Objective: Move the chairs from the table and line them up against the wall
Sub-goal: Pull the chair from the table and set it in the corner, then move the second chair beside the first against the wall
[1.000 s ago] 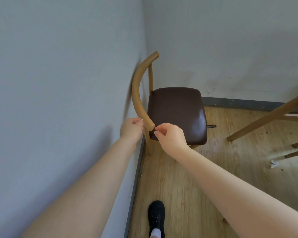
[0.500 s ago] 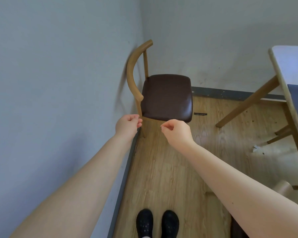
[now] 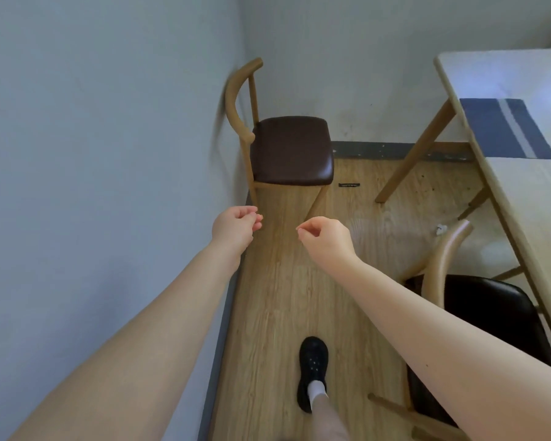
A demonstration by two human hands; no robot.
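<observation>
A wooden chair with a dark brown seat (image 3: 291, 149) stands in the corner, its curved back against the left wall (image 3: 93, 154). My left hand (image 3: 236, 227) and my right hand (image 3: 326, 240) hang in front of it, apart from it, fingers loosely curled with nothing in them. A second chair with a black seat (image 3: 487, 316) stands at the lower right, beside the table (image 3: 477, 78); my right forearm covers part of it.
The light table with slanted wooden legs fills the right side and carries a blue striped placemat (image 3: 506, 128). Wood floor (image 3: 283, 297) runs between wall and table. My black shoe (image 3: 312, 370) is on it. A small dark object (image 3: 349, 185) lies near the corner chair.
Both hands have let go of the corner chair's back and drawn away from it. I have stepped backwards, so the table and the second chair have come into view.
</observation>
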